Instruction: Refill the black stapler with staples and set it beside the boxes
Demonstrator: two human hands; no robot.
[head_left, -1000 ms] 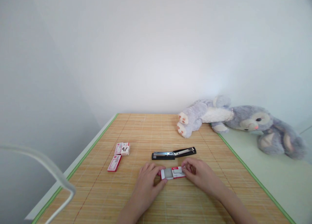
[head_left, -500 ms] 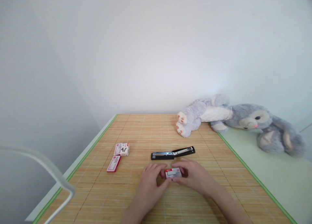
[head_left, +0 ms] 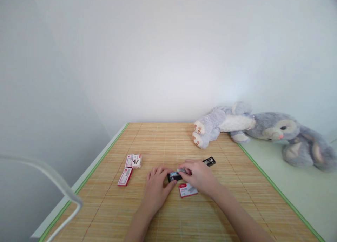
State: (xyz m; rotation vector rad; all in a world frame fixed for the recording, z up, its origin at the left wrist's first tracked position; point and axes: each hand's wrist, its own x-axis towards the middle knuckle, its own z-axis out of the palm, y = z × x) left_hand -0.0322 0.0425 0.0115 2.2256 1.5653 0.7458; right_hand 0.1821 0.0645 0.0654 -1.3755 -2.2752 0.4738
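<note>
A black stapler (head_left: 173,177) lies opened out on the mat, its silver magazine facing up. My left hand (head_left: 157,189) grips its left end between thumb and forefinger. Over the magazine, my right hand (head_left: 198,176) pinches a small silvery strip of staples (head_left: 181,170); its fingers cover the stapler's middle. Just below the right hand lies a red and white staple box (head_left: 188,190), flat on the mat and touched by neither hand.
Several small red and white boxes (head_left: 124,177) sit together on the left of the bamboo mat (head_left: 158,140). A grey plush rabbit (head_left: 234,122) lies across the back right. A white curved bar (head_left: 60,186) crosses the lower left.
Both hands have left the staple box and moved up to the stapler. The staple strip has gone from the box top into my right hand. The stapler has shifted slightly towards me.
</note>
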